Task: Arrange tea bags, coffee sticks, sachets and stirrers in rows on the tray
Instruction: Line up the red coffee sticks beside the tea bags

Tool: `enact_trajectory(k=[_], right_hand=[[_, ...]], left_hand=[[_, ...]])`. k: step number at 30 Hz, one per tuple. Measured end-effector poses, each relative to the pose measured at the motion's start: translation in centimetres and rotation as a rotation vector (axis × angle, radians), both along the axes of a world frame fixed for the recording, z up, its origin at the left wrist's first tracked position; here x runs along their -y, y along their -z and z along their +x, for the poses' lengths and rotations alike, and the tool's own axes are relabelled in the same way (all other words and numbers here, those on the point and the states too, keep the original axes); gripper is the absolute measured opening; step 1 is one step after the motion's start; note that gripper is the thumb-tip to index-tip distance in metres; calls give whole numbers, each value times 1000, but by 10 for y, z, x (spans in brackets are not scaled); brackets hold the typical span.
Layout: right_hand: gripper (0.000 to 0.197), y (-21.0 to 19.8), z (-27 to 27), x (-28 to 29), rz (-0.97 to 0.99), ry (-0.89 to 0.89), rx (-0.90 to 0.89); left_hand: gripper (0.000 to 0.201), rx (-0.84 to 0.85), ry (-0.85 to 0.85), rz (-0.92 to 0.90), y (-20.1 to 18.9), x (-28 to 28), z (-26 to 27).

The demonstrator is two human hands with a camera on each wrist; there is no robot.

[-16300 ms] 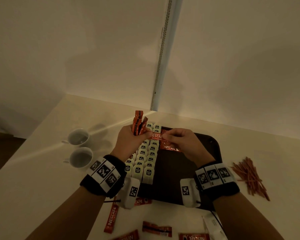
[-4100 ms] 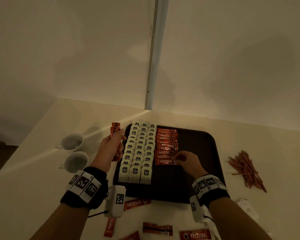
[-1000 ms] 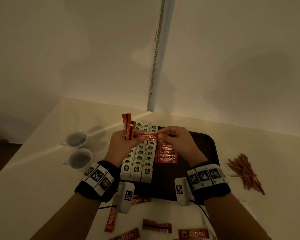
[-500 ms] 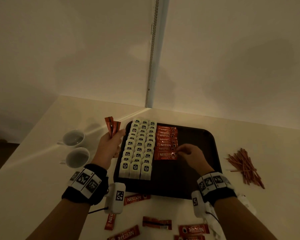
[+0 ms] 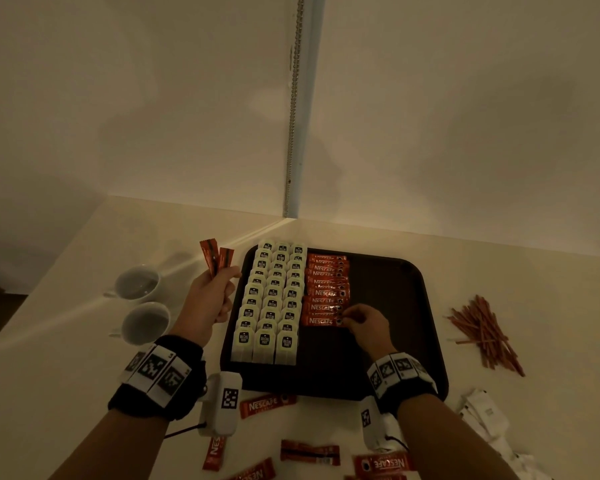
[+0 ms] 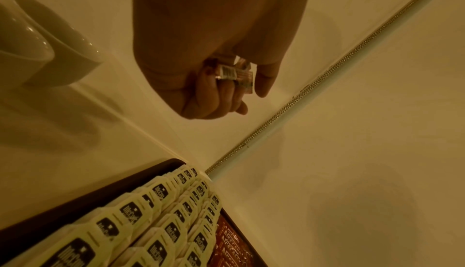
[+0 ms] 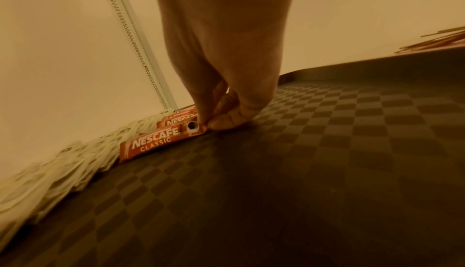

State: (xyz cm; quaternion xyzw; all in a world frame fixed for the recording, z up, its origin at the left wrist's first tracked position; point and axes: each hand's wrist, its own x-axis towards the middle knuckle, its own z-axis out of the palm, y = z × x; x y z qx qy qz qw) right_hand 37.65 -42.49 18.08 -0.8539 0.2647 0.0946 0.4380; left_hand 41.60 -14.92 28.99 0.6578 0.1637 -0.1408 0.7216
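Lowered from mid-air, my right hand (image 5: 364,325) now pinches the nearest coffee stick (image 7: 161,140) at mid-frame on the tray (image 5: 395,306). My left hand (image 5: 210,299), left of centre, grips spare sticks (image 5: 217,259).

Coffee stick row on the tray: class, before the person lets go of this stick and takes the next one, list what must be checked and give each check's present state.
1. The nearest coffee stick lies flat on the tray: ok.
2. It lines up with the coffee stick row behind it: ok.
3. Its left end sits close to the tea bags: ok; whether they touch, cannot tell.
4. The right hand has released it: not ok; the fingertips pinch its right end.
5. The left hand has more coffee sticks ready: ok, it grips a few.
6. The tray has room in front of the row: ok.
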Motion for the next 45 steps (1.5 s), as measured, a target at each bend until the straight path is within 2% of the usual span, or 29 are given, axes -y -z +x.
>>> enact_trajectory(k=[8,16,22,32,34,35,37,39,42,45], right_hand=[[11,-1,2,-4,-32,72,44],[15,-4,0,-5,-42,49,2],[18,-6,1,-7,-63,63,-9],[23,-17,3,-9,-93,121,25],[20,-33,7,-16,-10,129,125],[20,-45,11,-23,91,105,187],[22,-76,16,-42,352,-17,265],[22,-105,19,-60,553,-188,279],[23,-129,21,-75,580,-325,330],[18,-131,22,-76,584,-311,400]], left_hand=[[13,-13,2,5,-2,1,-1],[12,-12,9,-7,0,1,-3],[13,-93,53,-140,2,4,-5],[19,52,236,-70,-4,10,-5],[8,102,294,17,-6,11,-3],[6,130,329,66,-8,12,-3],[30,187,389,139,-8,16,0],[44,228,407,150,-10,19,0],[42,267,374,122,-14,23,0],[20,259,295,86,-18,23,1]])
